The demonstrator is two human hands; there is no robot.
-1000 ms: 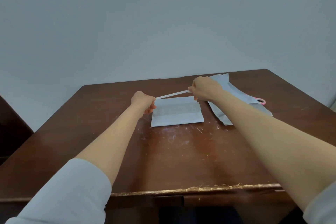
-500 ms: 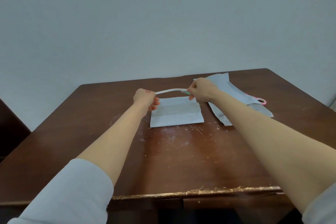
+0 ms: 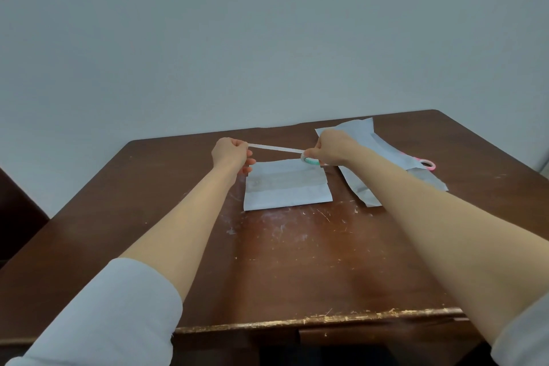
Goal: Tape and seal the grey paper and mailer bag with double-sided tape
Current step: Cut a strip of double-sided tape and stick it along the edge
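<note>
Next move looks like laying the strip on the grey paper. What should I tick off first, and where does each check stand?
1. Tape strip stretched straight between the hands: ok.
2. Left hand pinches the strip's free end: ok.
3. Right hand grips the tape roll: ok.
4. Grey paper lies flat on the table beneath the strip: ok.
5. Strip separated from the roll: not ok, it is attached.
6. Cutter at hand: cannot tell; only a pink ring shows beside the mailer bag.
</note>
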